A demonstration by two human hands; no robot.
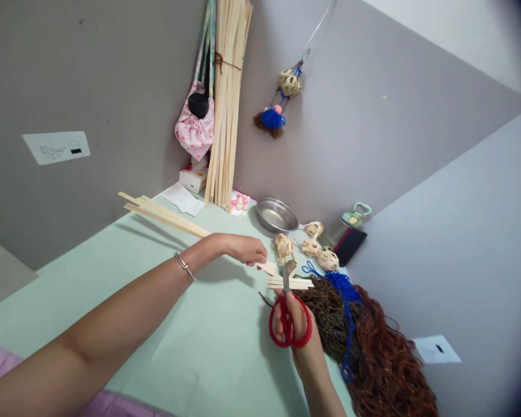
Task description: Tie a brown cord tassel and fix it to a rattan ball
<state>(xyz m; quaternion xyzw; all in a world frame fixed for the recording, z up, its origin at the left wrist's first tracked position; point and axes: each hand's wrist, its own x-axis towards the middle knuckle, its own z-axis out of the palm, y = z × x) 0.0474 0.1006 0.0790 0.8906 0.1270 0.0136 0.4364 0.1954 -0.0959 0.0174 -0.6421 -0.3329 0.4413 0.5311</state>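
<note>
My left hand [243,249] is closed around a bunch of long pale bamboo strips [165,215] that stretch back to the left over the mint-green table [156,301]. A metal bracelet sits on that wrist. My right hand [293,327] grips red-handled scissors [287,315], fingers through the loops. The blades point up and meet the strips' near ends [290,283], just right of my left hand.
Brown and blue cord [364,341] lies heaped at the right. Small woven bamboo balls [316,249], a steel bowl [276,214], a dark phone [349,245] and a bottle sit behind. A tall bundle of strips [226,98] leans in the corner beside a pink bag.
</note>
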